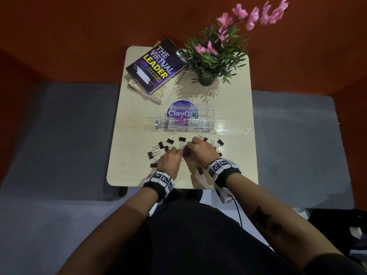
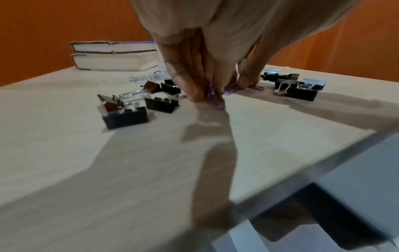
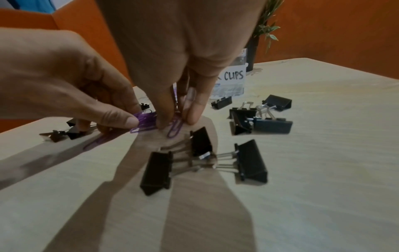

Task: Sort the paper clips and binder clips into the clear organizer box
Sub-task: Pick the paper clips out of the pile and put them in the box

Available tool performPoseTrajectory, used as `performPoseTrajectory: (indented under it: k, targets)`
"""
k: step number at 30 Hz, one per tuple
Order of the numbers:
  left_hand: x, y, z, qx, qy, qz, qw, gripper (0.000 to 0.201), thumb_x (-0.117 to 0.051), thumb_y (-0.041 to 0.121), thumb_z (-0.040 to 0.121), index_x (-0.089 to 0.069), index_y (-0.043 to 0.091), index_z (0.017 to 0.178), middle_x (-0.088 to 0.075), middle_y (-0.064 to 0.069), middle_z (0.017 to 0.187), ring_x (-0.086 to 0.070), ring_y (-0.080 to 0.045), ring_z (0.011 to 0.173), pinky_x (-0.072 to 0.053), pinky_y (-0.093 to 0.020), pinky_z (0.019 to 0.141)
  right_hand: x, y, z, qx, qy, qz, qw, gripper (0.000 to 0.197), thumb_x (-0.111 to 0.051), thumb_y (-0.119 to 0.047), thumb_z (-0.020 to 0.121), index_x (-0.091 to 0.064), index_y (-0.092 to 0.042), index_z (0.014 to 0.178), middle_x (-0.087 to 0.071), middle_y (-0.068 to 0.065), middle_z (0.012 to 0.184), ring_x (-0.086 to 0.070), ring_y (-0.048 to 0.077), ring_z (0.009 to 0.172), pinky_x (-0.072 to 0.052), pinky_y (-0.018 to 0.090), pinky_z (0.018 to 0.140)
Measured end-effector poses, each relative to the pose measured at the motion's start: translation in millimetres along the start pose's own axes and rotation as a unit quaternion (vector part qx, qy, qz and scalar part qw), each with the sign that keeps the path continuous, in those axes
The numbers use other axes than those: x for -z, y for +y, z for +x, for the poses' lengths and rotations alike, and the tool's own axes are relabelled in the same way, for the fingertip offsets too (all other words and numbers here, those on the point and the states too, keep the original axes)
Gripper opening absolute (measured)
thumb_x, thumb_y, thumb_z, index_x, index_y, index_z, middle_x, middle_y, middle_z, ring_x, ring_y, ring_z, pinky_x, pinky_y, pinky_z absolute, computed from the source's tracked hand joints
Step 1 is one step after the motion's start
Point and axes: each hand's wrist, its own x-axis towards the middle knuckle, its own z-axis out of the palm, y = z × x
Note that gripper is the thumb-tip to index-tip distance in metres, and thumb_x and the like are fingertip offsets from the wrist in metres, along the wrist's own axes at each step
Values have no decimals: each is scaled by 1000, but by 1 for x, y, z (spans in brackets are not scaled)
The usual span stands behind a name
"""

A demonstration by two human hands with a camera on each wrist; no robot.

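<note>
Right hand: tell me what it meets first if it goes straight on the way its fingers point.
The right hand points down at the table, its fingers pinching a purple paper clip. Going straight on, it would likely press that clip onto the tabletop almost at once; the gap is hard to judge.

Purple paper clips lay bunched at the table's near centre; more sat inside the clear organizer box, which stood beyond them. Black binder clips lay scattered on either side.
</note>
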Motion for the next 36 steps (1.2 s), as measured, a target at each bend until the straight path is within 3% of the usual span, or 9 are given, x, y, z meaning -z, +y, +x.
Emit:
performPoseTrajectory:
  k: [3, 6, 9, 13, 18, 21, 26, 31, 36]
  targets:
    - [8, -5, 6, -16, -18, 18, 1000, 15, -49, 10, 95, -56, 4, 106, -60, -14, 105, -61, -35, 92, -47, -42, 68, -1, 2, 5, -20, -23, -16, 999, 33, -81, -12, 67, -64, -11, 96, -56, 8, 93, -64, 33, 74, -48, 34, 59]
    - [15, -16, 6, -21, -19, -2, 1000, 12, -53, 13, 93, -60, 4, 97, -63, -14, 96, -63, -37, 85, -50, -42, 68, 1, 8, 5, -33, -5, 14, 999, 16, -72, -16, 79, -68, -11, 93, -58, 10, 93, -63, 33, 76, -45, 33, 62]
    - [26, -29, 5, -14, -6, -53, 999, 14, -58, 16, 92, -63, 5, 85, -64, -12, 85, -63, -32, 76, -50, -38, 64, 0, 17, 2, -57, 22, 26, 998, 6, -65, -13, 84, -69, -8, 85, -56, 11, 95, -62, 35, 74, -47, 35, 60]
    - [58, -33, 11, -18, 31, -112, 993, 14, -65, 23, 89, -67, 10, 82, -67, -6, 80, -62, -23, 70, -55, -38, 67, 2, 22, 0, -51, 24, 2, 998, 3, -65, -9, 81, -68, -7, 81, -64, 13, 86, -63, 36, 75, -37, 32, 57]
    - [107, -22, 44, -18, 108, -118, 987, 10, -68, 26, 86, -69, 17, 83, -68, 1, 75, -62, -16, 64, -53, -28, 64, 13, 24, -7, -37, 48, 30, 998, 14, -59, -14, 88, -66, -9, 76, -69, 13, 78, -63, 34, 72, -45, 34, 58]
    - [122, -15, 73, 2, 118, -85, 989, 10, -69, 25, 85, -69, 17, 79, -70, -2, 77, -63, -24, 69, -54, -33, 70, 37, 26, -9, -24, 66, 80, 994, 17, -64, -18, 87, -68, -11, 72, -71, 10, 72, -64, 29, 67, -52, 35, 60]
    - [115, -9, 97, 43, 51, -64, 996, 16, -71, 30, 83, -72, 15, 78, -72, -11, 83, -66, -30, 75, -55, -35, 73, 83, 15, 17, -72, 128, 175, 974, 9, -69, -8, 82, -74, -11, 76, -74, 5, 74, -65, 19, 67, -56, 33, 66]
    - [100, -29, 71, 81, 152, -113, 979, 9, -64, 17, 88, -73, 16, 88, -72, -11, 90, -63, -32, 81, -46, -34, 65, 92, -9, 67, -126, 112, 137, 976, 11, -65, -5, 76, -68, -6, 65, -67, 16, 71, -65, 35, 72, -58, 42, 69]
    - [73, -39, 29, 53, 116, -125, 984, 9, -63, 17, 88, -72, 18, 89, -72, -7, 92, -64, -28, 79, -46, -30, 65, 84, -13, 67, -121, 102, 115, 981, 13, -68, -9, 77, -63, -6, 65, -70, 19, 79, -65, 35, 75, -57, 40, 70]
